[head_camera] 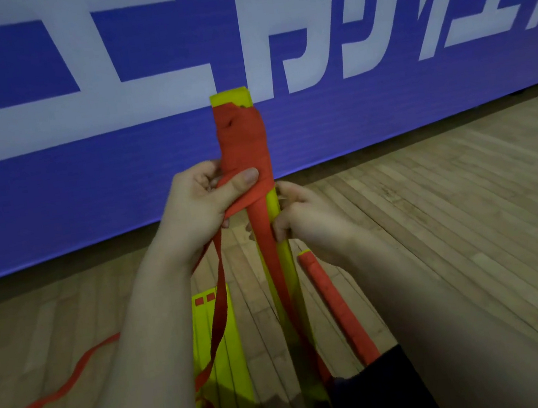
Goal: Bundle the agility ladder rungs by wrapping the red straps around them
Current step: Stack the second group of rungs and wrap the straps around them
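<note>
Left hand clamps the red strap against upright yellow rungs (top already wrapped); right hand grips the rungs.

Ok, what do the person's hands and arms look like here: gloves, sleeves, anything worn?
Both hands are bare: no gloves on the left hand or right hand. No rings, watch or wristbands show. Both forearms are uncovered down to the bottom edge of the picture, with no sleeve in sight.

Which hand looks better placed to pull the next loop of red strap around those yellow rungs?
Probably the left hand: its thumb already pins the strap, whose loose tail hangs below it. The right hand grips the rungs, steadying them.
</note>
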`<state>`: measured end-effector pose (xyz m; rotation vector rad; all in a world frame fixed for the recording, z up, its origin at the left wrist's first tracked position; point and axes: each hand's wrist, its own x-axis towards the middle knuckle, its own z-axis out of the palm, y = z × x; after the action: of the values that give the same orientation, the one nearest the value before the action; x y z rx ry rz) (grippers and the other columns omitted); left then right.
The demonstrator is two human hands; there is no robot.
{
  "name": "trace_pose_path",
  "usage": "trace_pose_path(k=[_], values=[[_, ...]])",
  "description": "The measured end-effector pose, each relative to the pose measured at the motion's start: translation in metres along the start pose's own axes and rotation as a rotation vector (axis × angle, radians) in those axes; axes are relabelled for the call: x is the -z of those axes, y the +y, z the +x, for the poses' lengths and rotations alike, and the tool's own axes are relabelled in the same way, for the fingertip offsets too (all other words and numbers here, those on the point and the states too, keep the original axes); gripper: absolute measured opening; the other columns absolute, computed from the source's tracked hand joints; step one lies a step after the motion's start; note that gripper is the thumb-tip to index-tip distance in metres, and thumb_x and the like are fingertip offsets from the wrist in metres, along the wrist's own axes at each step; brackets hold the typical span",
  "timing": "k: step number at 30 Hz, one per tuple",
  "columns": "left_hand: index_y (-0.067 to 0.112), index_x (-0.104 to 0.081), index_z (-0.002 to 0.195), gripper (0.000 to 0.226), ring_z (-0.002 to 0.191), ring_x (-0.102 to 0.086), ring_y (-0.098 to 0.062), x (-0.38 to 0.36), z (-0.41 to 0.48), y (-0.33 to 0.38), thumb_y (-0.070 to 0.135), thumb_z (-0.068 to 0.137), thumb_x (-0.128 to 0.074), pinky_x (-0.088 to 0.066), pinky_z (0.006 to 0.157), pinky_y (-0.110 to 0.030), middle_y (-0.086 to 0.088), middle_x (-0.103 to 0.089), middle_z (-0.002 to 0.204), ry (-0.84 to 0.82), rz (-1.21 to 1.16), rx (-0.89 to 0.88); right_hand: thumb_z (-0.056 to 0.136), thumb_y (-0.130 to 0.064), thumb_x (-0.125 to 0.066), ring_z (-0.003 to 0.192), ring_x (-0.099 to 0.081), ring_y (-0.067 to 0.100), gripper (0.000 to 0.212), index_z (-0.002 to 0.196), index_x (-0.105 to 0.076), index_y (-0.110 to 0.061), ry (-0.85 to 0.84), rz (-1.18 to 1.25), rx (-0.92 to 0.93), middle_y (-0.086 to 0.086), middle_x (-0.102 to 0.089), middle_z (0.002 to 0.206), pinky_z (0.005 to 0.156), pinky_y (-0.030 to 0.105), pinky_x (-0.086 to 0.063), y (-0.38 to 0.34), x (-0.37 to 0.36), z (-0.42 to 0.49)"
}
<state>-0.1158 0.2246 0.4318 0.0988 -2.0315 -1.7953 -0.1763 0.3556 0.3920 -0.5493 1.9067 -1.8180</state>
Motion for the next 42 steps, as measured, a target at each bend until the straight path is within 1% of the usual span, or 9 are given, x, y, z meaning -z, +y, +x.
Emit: trace_pose_path(k=[5, 9, 12, 15, 19, 25, 32, 35, 42], values=[[0.019, -0.071, 0.082, 0.006, 0.074, -0.067, -0.024, -0.016, 0.004, -0.005, 0.021, 0.08, -0.076, -0.052, 0.059, -0.037, -0.014, -0.073, 0.084, 0.208, -0.013, 0.012, 0.057, -0.017, -0.071, 0.075, -0.061, 0.016, 0.063, 0.111, -0.04, -0.026, 0.026, -0.231, 0.072, 0.001, -0.058, 0.085, 0.068, 0.036, -0.051, 0.012, -0.012, 0.001], [0.021, -0.069, 0.077, 0.013, 0.073, -0.07, -0.035, -0.023, 0.004, -0.005, 0.032, 0.079, -0.076, -0.058, 0.061, -0.048, -0.013, -0.072, 0.077, 0.289, 0.115, -0.051, 0.066, -0.019, -0.083, 0.111, -0.055, 0.016, 0.072, 0.122, -0.036, -0.018, 0.242, -0.328, 0.288, 0.005, -0.051, 0.118, 0.095, 0.037, -0.048, 0.026, -0.027, 0.009], [0.016, -0.067, 0.074, 0.019, 0.053, -0.064, -0.015, -0.022, 0.007, -0.005, 0.033, 0.081, -0.074, -0.051, 0.048, -0.029, -0.009, -0.068, 0.066, 0.355, 0.146, -0.059, 0.071, -0.012, -0.081, 0.108, -0.044, 0.014, 0.07, 0.126, -0.038, -0.004, 0.38, -0.47, 0.392, 0.003, -0.038, 0.118, 0.095, 0.03, -0.04, 0.028, -0.03, 0.008], [0.015, -0.066, 0.073, 0.021, 0.046, -0.055, -0.001, -0.018, 0.009, -0.006, 0.032, 0.082, -0.073, -0.04, 0.04, -0.017, -0.005, -0.065, 0.065, 0.393, 0.174, -0.041, 0.075, -0.006, -0.072, 0.093, -0.047, 0.023, 0.043, 0.107, -0.044, -0.004, 0.422, -0.587, 0.454, 0.005, -0.039, 0.106, 0.081, 0.043, -0.043, 0.024, -0.028, 0.0], [0.01, -0.068, 0.09, 0.017, 0.059, -0.063, -0.002, -0.017, 0.007, -0.004, 0.022, 0.08, -0.076, -0.044, 0.046, -0.015, -0.004, -0.07, 0.077, 0.248, 0.103, -0.02, 0.075, -0.014, -0.069, 0.088, -0.056, 0.032, 0.033, 0.101, -0.048, -0.008, 0.479, -0.695, 0.394, 0.009, -0.051, 0.104, 0.073, 0.045, -0.046, 0.02, -0.022, -0.002], [0.001, -0.061, 0.122, 0.046, 0.079, -0.069, -0.014, -0.002, 0.007, -0.006, 0.006, 0.078, -0.071, -0.057, 0.077, -0.026, -0.005, -0.074, 0.093, -0.085, -0.042, 0.078, 0.066, -0.013, -0.063, 0.072, -0.054, 0.021, 0.026, 0.092, -0.063, -0.009, 0.493, -0.462, 0.44, 0.009, -0.059, 0.081, 0.066, 0.028, -0.042, 0.026, -0.013, 0.006], [0.019, -0.063, 0.093, 0.032, 0.046, -0.057, -0.005, 0.005, 0.006, -0.003, 0.028, 0.069, -0.083, -0.041, 0.042, -0.017, -0.002, -0.071, 0.067, 0.052, 0.261, 0.116, 0.072, -0.002, -0.069, 0.075, -0.051, 0.014, 0.029, 0.1, -0.067, -0.008, 0.541, -0.449, 0.41, 0.008, -0.054, 0.086, 0.066, 0.008, -0.035, 0.021, -0.005, 0.015], [0.016, -0.06, 0.079, 0.03, 0.05, -0.058, -0.008, 0.008, 0.005, -0.002, 0.033, 0.064, -0.08, -0.043, 0.046, -0.02, -0.001, -0.068, 0.061, -0.086, 0.217, 0.165, 0.072, -0.004, -0.069, 0.078, -0.052, 0.017, 0.026, 0.098, -0.067, -0.007, 0.545, -0.473, 0.416, 0.009, -0.054, 0.086, 0.069, 0.017, -0.039, 0.022, -0.001, 0.015], [0.011, -0.046, 0.089, 0.023, 0.066, -0.071, -0.027, 0.008, -0.002, 0.004, 0.01, 0.081, -0.067, -0.055, 0.065, -0.026, -0.014, -0.074, 0.088, -0.352, 0.048, 0.121, 0.071, -0.036, -0.071, 0.072, -0.058, 0.022, 0.025, 0.086, -0.065, -0.017, 0.439, -0.43, 0.402, 0.008, -0.061, 0.076, 0.069, 0.04, -0.05, 0.022, 0.002, 0.015]])
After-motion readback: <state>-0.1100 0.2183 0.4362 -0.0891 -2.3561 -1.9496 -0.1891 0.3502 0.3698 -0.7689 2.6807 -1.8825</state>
